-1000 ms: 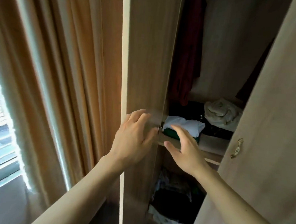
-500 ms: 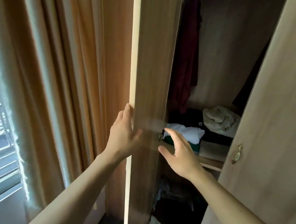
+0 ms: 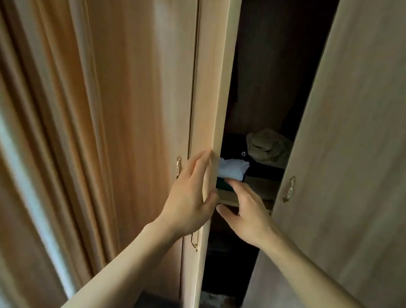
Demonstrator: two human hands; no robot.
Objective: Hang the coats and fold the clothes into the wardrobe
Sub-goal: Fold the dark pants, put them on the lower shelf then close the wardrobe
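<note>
The wooden wardrobe's left door (image 3: 210, 88) stands nearly closed, leaving a narrow dark gap. My left hand (image 3: 190, 195) lies flat against that door's outer face and edge, fingers straight. My right hand (image 3: 246, 215) hovers in the gap in front of the shelf (image 3: 228, 197), fingers loosely spread and holding nothing. On the shelf lie a folded pale blue garment (image 3: 233, 168) over a green one (image 3: 221, 183), dark clothes (image 3: 233, 143) and a crumpled beige piece (image 3: 268, 145). A dark garment (image 3: 238, 85) hangs above, barely visible.
The right door (image 3: 362, 138) is ajar with a brass handle (image 3: 289, 189). A closed door panel (image 3: 153, 104) with a handle (image 3: 178, 166) sits on the left, beside tan curtains (image 3: 46, 122). More clothes lie in the dark lower compartment (image 3: 224, 261).
The left door has swung inward, narrowing the gap and darkening the inside. My left hand moved with it along the door edge. My right hand has stayed near the shelf.
</note>
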